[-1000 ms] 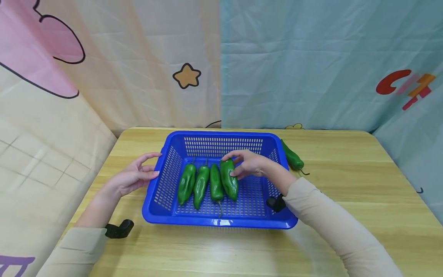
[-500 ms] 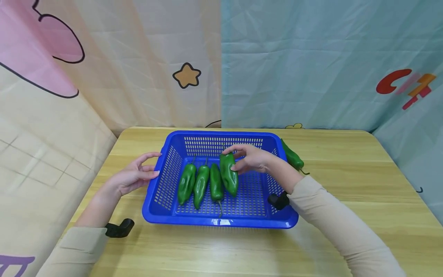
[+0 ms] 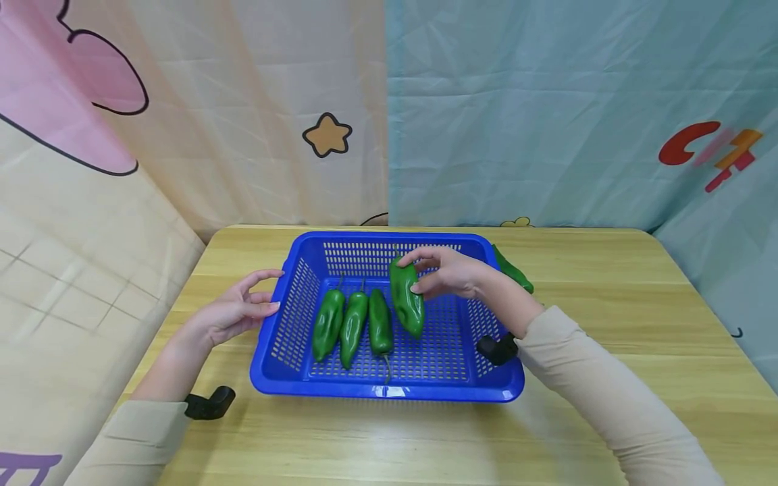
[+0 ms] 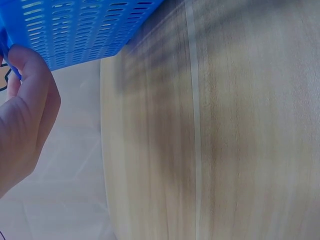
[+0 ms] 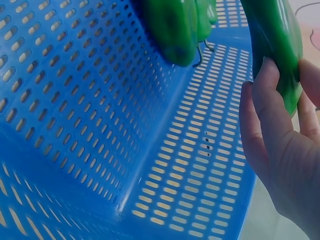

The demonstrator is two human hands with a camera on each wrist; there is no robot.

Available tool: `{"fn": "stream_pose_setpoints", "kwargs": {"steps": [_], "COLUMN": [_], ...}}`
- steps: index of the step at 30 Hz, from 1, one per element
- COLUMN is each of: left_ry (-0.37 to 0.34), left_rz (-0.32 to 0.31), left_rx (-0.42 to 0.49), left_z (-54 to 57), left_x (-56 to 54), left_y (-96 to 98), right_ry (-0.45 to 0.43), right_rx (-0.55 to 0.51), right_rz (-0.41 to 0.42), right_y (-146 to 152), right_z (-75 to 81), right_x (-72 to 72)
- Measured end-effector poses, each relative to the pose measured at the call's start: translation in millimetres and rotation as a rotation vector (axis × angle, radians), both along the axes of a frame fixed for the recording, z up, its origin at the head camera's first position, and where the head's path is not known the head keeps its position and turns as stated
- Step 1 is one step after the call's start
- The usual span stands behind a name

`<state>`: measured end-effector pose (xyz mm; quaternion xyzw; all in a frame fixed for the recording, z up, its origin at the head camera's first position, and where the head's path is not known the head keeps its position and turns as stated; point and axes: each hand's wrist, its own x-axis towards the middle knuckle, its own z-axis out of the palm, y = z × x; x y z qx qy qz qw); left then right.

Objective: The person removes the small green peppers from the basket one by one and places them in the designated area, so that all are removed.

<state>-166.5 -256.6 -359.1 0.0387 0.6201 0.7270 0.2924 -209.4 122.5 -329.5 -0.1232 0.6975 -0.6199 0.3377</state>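
Observation:
My right hand [image 3: 446,273] holds a glossy green pepper [image 3: 406,300] by its upper part, over the inside of a blue plastic basket [image 3: 389,391]. In the right wrist view, thumb and fingers pinch this pepper [image 5: 277,35] from both sides. Three more green peppers lie side by side on the basket floor: a left one [image 3: 329,324], a middle one [image 3: 354,327] and a right one [image 3: 379,324] with its stem toward me. At the basket's left rim my left hand [image 3: 240,307] grips the edge, and the left wrist view has its thumb against the blue wall [image 4: 75,30].
Another green pepper [image 3: 512,270] lies on the wooden table [image 3: 608,304], just outside the basket's right side and partly hidden by my right forearm. Printed curtains [image 3: 516,135] hang behind the table.
My right hand has lifted the pepper away from the basket floor and moved slightly back and to the right. The left hand has stayed at the rim.

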Motion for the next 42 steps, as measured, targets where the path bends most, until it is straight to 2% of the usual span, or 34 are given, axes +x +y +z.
{"fn": "stream_pose_setpoints", "kwargs": {"steps": [13,28,42], "left_ry": [0.005,0.007,0.006], "left_rz": [-0.007,-0.010,-0.005], "left_rx": [0.019,0.029,0.017], "left_z": [-0.9,0.8,0.2], "left_x": [0.1,0.2,0.7], "left_y": [-0.1,0.7,0.8], "right_ry": [0.012,0.026,0.058], "right_rx": [-0.024,-0.146,-0.185], "right_rz": [-0.019,-0.051,-0.070], "right_y": [7.9,26.7,47.2], "right_z": [6.9,26.3,28.1], "right_x": [0.7,-0.5,-1.3]}}
